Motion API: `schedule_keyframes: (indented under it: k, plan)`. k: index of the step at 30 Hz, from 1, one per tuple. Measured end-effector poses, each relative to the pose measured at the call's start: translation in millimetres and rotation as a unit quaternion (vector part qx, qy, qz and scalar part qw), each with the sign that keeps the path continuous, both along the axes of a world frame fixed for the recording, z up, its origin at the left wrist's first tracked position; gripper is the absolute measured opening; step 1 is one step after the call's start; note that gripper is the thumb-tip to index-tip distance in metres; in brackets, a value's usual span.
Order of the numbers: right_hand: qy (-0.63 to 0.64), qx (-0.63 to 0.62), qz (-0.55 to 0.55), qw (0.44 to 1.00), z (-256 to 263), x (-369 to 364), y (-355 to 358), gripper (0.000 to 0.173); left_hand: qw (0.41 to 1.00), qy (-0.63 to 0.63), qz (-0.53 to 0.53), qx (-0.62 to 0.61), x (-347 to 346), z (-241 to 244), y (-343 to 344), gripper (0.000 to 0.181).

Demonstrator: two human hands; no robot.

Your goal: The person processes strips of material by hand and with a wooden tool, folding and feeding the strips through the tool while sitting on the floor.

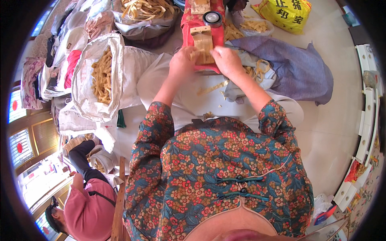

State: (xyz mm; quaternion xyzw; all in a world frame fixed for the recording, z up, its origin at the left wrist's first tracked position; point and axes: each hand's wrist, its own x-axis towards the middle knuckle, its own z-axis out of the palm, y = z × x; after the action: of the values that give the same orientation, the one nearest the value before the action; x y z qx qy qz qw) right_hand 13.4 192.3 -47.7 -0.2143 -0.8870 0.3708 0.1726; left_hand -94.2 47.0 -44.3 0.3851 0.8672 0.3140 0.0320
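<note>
My left hand [181,62] is curled at the left edge of a small wooden board [204,48], and its fingers look slightly blurred. A short tan strip [193,55] shows at its fingertips. On the board's right edge my right hand [228,61] is bent, with its thumb and forefinger together; whether anything is pinched there is hidden. The board carries a wooden crosspiece [200,30] at its far end and lies on a red cloth [218,39] over a narrow bench. Beyond it sits a round black-rimmed container [212,18].
A white woven sack [79,99] of knotted tan pieces [102,78] stands left. Long strips [144,8] fill a bag behind it. Blue-grey cloth [297,69] and a yellow bag [285,15] lie right. Another person [89,208] sits at lower left.
</note>
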Motion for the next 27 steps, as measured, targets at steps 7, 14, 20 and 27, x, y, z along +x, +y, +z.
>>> schedule_keyframes:
  k: [7, 14, 20, 27]
  plan:
    - [-0.001, 0.045, 0.02, 0.999, 28, 30, -22, 0.023, 0.931, -0.337, 0.023, 0.138, 28, 5, -32, 0.035]
    - [0.253, 0.015, 0.193, 0.948, 38, 65, -81, 0.017, 0.662, -0.725, 0.085, 0.173, 86, 14, -49, 0.024]
    - [0.214, -0.097, 0.206, 0.95, 34, 77, -90, 0.012, 0.634, -0.744, 0.066, 0.199, 83, -14, -55, 0.02]
    - [0.22, -0.083, 0.089, 0.968, 35, 54, -69, 0.014, 0.812, -0.569, 0.03, 0.122, 83, 9, -48, 0.013]
